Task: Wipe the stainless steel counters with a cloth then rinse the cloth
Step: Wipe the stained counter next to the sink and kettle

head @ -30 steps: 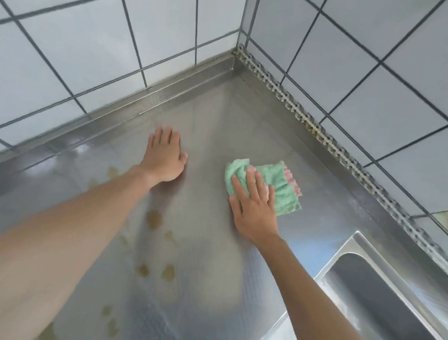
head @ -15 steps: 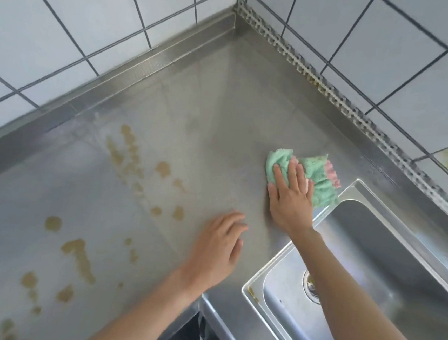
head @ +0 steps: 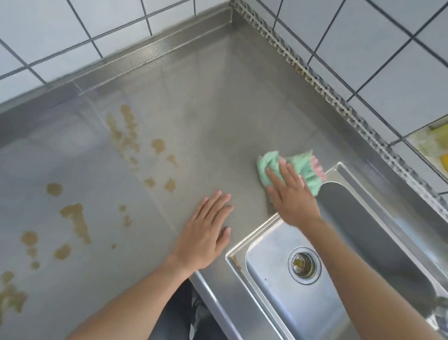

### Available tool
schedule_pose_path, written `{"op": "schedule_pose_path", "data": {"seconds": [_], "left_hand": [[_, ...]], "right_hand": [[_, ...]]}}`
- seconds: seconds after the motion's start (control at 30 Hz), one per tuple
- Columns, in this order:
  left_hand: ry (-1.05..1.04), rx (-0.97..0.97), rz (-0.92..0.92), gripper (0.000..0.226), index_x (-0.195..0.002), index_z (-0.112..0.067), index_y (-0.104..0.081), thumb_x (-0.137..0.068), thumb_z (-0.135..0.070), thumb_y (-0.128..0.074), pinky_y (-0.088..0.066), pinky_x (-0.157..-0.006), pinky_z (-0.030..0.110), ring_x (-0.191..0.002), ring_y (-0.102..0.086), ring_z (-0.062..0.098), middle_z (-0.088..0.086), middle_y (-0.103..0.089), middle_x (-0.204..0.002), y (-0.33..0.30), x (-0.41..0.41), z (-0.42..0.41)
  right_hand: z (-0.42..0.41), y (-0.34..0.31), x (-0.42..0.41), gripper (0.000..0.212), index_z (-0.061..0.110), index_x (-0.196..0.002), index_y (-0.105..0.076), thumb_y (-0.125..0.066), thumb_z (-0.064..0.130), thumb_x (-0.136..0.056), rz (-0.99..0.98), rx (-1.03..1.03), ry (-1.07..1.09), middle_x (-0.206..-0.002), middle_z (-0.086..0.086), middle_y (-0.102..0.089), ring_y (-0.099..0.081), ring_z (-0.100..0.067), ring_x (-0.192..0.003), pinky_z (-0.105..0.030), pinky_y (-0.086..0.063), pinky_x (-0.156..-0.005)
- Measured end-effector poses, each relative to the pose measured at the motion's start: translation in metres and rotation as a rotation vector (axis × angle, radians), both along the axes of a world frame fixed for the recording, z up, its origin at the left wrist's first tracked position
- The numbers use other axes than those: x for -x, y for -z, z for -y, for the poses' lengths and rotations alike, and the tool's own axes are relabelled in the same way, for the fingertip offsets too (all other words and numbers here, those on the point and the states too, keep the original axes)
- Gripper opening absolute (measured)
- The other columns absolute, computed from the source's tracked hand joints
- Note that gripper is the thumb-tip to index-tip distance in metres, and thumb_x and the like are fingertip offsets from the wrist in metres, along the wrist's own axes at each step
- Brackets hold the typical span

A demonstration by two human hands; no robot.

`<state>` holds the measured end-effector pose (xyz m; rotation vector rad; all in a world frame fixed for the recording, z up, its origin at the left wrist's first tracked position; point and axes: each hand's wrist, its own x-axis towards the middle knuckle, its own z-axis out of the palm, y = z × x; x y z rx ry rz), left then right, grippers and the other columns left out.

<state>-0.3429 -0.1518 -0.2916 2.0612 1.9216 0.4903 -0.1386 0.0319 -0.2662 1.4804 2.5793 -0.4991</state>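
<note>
Right hand is pressing the green cloth flat onto the stainless counter, at about 2 o'clock from frame centre, just beside the far corner of the sink rim. Fingers are lying straight and slightly spread over the cloth, palm down, not curled round it; pressing rather than gripping, which probably spreads load across the bunched fabric for wiping. Cloth is bunching up ahead of the fingertips, a pink edge showing on its far side, its near edge touching or overlapping the sink rim; cannot tell which. Left hand is resting flat on bare steel near centre, at 7 o'clock from the cloth hand and well apart from it, fingers extended and together, holding nothing; likely bracing the body while the other arm is reaching. Brownish stains are sitting across the counter from 9 to 7 o'clock, untouched by the cloth, so wiping looks far from finished and rinsing not yet begun. Drain is lying at 5 o'clock in the basin. Tiled wall is running round the back corner.
</note>
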Motion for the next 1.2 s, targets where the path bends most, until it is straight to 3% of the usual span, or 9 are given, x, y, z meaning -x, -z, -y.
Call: {"op": "schedule_pose_path", "data": {"seconds": [0.07,0.2,0.3,0.4,0.53,0.63,0.83,0.97,1.2], "left_hand": [[-0.016,-0.004,-0.033,0.049,-0.150,-0.007,-0.050,-0.107,-0.029,-0.047,-0.024,-0.128,0.048,-0.161,-0.021,0.025,0.008,-0.036,-0.168,-0.001,-0.003,0.008],[-0.118,-0.008,0.065,0.039,-0.138,-0.005,-0.059,-0.102,-0.019,-0.058,-0.033,-0.125,0.045,-0.154,-0.038,0.027,0.011,-0.049,-0.158,-0.007,-0.006,0.022],[-0.166,-0.002,0.105,0.040,-0.141,-0.012,-0.057,-0.101,-0.019,-0.057,-0.030,-0.126,0.033,-0.153,-0.037,0.018,0.002,-0.048,-0.156,-0.014,-0.006,0.051],[-0.215,0.010,0.075,0.036,-0.138,-0.013,-0.061,-0.102,-0.018,-0.056,-0.032,-0.124,0.032,-0.153,-0.037,0.015,-0.001,-0.052,-0.152,-0.010,0.004,0.108],[-0.203,0.059,0.041,0.041,-0.146,-0.015,-0.055,-0.106,-0.022,-0.052,-0.027,-0.128,0.034,-0.158,-0.027,0.014,-0.004,-0.042,-0.162,-0.004,0.016,0.161],[-0.213,0.094,0.023,0.043,-0.149,-0.015,-0.054,-0.108,-0.027,-0.051,-0.025,-0.129,0.036,-0.159,-0.024,0.013,-0.005,-0.036,-0.167,-0.005,0.027,0.177],[-0.181,0.081,-0.022,0.041,-0.146,-0.012,-0.057,-0.110,-0.031,-0.049,-0.021,-0.131,0.039,-0.160,-0.023,0.015,0.000,-0.037,-0.167,-0.004,0.051,0.176],[-0.118,0.076,-0.080,0.044,-0.148,-0.013,-0.054,-0.112,-0.033,-0.041,-0.025,-0.129,0.042,-0.161,-0.020,0.018,0.002,-0.035,-0.168,0.002,0.058,0.176],[-0.122,0.023,-0.114,0.043,-0.147,-0.015,-0.054,-0.111,-0.036,-0.041,-0.020,-0.131,0.040,-0.162,-0.019,0.019,0.003,-0.035,-0.169,0.016,0.059,0.179]], "right_hand": [[-0.011,0.004,0.031,0.051,0.035,-0.159,-0.029,-0.033,0.040,-0.109,-0.027,0.022,0.107,-0.173,-0.002,-0.009,-0.004,-0.024,-0.159,-0.051,-0.011,-0.127],[0.031,0.005,0.083,0.050,0.030,-0.158,-0.032,-0.035,0.034,-0.108,-0.088,0.000,0.057,-0.172,-0.005,-0.012,-0.002,-0.028,-0.159,-0.051,-0.004,-0.127],[0.091,0.004,0.075,0.048,0.028,-0.155,-0.041,-0.036,0.037,-0.109,-0.157,-0.015,-0.159,-0.170,-0.005,-0.020,-0.011,-0.028,-0.159,-0.052,-0.011,-0.127],[0.144,0.007,0.038,0.046,0.032,-0.155,-0.042,-0.031,0.040,-0.111,-0.190,0.019,-0.463,-0.170,0.001,-0.021,-0.010,-0.021,-0.159,-0.049,-0.015,-0.128],[0.108,0.010,-0.007,0.046,0.039,-0.156,-0.035,-0.026,0.044,-0.111,-0.090,-0.046,-0.687,-0.171,0.007,-0.016,-0.008,-0.014,-0.159,-0.053,-0.016,-0.126],[0.074,0.008,0.014,0.049,0.038,-0.155,-0.039,-0.024,0.047,-0.110,-0.017,-0.108,-0.555,-0.171,0.004,-0.018,-0.012,-0.017,-0.159,-0.065,-0.008,-0.124],[0.069,0.008,0.127,0.052,0.039,-0.159,-0.027,-0.019,0.046,-0.108,0.013,-0.064,-0.165,-0.173,0.001,-0.007,-0.002,-0.022,-0.160,-0.063,0.004,-0.122],[0.127,0.010,0.166,0.055,0.039,-0.161,-0.018,-0.010,0.048,-0.107,-0.016,-0.057,-0.367,-0.173,-0.001,-0.003,0.006,-0.024,-0.159,-0.062,0.002,-0.124],[0.152,0.002,0.081,0.051,0.039,-0.161,-0.022,-0.021,0.047,-0.111,0.035,-0.044,-0.648,-0.172,0.005,-0.011,-0.003,-0.015,-0.159,-0.051,-0.009,-0.128]]}}
